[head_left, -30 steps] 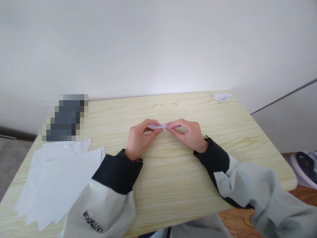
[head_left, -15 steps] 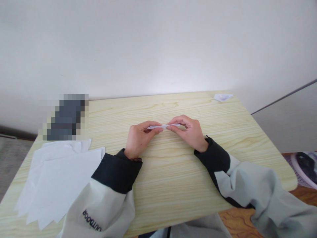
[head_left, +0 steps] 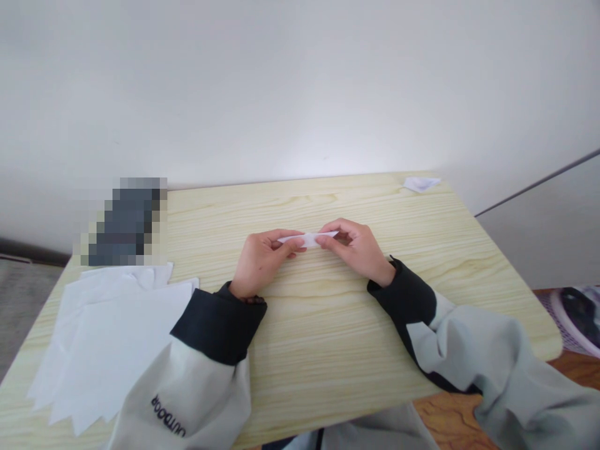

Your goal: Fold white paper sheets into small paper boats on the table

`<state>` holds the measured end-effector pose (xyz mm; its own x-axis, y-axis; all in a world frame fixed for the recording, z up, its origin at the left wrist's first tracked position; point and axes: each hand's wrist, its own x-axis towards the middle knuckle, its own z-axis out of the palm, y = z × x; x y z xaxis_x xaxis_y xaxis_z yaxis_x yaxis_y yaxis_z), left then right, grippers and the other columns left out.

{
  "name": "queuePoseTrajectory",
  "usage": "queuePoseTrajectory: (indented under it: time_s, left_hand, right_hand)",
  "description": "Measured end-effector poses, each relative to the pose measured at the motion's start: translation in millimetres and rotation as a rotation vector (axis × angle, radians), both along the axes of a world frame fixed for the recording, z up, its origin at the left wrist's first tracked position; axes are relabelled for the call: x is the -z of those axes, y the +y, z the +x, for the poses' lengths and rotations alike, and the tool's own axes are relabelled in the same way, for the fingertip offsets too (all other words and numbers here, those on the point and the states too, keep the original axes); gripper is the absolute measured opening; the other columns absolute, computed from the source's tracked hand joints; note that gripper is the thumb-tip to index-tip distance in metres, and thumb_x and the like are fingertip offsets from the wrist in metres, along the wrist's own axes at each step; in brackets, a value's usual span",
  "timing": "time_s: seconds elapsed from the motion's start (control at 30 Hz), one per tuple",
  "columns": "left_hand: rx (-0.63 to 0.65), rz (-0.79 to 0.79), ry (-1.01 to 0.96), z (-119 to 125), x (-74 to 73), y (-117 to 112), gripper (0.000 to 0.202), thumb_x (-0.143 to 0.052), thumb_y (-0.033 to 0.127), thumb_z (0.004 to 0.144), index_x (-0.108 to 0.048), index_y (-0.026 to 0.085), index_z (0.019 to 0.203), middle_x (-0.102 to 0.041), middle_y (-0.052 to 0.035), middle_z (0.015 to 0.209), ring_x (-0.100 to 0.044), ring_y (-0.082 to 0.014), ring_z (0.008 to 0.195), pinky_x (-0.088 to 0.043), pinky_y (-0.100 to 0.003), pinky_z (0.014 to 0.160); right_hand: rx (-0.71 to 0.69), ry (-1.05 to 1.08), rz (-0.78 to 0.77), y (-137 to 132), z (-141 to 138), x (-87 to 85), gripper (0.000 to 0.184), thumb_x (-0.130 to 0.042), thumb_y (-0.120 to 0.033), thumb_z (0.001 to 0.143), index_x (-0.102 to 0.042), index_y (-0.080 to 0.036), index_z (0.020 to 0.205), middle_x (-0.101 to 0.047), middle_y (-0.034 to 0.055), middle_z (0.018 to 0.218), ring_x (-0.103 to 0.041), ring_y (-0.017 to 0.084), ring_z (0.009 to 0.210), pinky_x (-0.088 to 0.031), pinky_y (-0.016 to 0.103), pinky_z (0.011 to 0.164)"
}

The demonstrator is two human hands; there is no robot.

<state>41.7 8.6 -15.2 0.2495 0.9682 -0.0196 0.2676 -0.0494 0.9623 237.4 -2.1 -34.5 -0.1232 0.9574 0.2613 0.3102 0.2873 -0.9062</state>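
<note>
A: What are the hands doing?

B: Both pinch the same thing. The left hand [head_left: 263, 257] grips one side of a narrow folded paper [head_left: 310, 240], and the right hand [head_left: 355, 248] grips the other, each thumb on its near face.

A: Do they touch each other?

B: No, a short stretch of white shows between the thumbs. The piece is over the middle of the bench [head_left: 309, 350], lying crosswise; I can't tell whether it touches the wood.

A: And the wrists?

B: A dark bracelet [head_left: 255, 300] shows at the left one. The left sleeve [head_left: 197, 381] is pale with a black cuff and "OUTDOOR" printed on it; the right sleeve [head_left: 487, 337] matches in colour.

A: Further out?

B: Loose white sheets [head_left: 122, 344] overlap to the left, partly behind that sleeve. Just beyond them is a dark object [head_left: 124, 222], too pixelated to name. At the far right corner lies another folded piece [head_left: 420, 184], well apart from the hands.

A: Past the edges?

B: A pale wall [head_left: 300, 94] behind, and a purplish basket [head_left: 569, 340] low on the right.
</note>
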Motion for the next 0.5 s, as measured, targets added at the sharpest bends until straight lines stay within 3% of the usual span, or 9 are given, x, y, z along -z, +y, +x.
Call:
queuePoseTrajectory:
  time_s: [0.17,0.37,0.5]
  left_hand:
    - [0.060,-0.011,-0.114,-0.4,-0.8,0.7,0.036,-0.064,0.044,0.081,-0.071,0.013,0.099,-0.075,-0.0092,0.093,-0.071,-0.0199,0.078,-0.058,-0.024,0.062]
    - [0.098,0.006,-0.133,-1.8,2.8,1.7,0.039,-0.056,0.046,0.087,-0.070,0.013,0.101,-0.074,-0.0101,0.090,-0.071,-0.0201,0.079,-0.058,-0.025,0.065]
    - [0.030,0.054,-0.090,0.5,8.1,2.2,0.035,-0.062,0.043,0.083,-0.069,0.015,0.103,-0.073,-0.0081,0.090,-0.069,-0.0171,0.072,-0.057,-0.023,0.058]
  right_hand:
    - [-0.046,0.168,-0.155,3.1,2.9,-1.8,0.023,-0.072,-0.037,0.075,-0.071,-0.017,0.085,-0.072,0.0005,0.066,-0.068,0.013,0.060,-0.055,0.023,0.058]
    - [-0.073,0.296,-0.237,5.7,4.2,-1.4,0.029,-0.069,-0.042,0.076,-0.071,-0.018,0.092,-0.075,0.0028,0.081,-0.071,0.014,0.066,-0.060,0.025,0.064]
    - [-0.045,0.323,-0.252,4.9,3.7,-0.6,0.031,-0.072,-0.043,0.073,-0.066,-0.017,0.089,-0.073,0.0006,0.067,-0.071,0.016,0.062,-0.060,0.026,0.060]
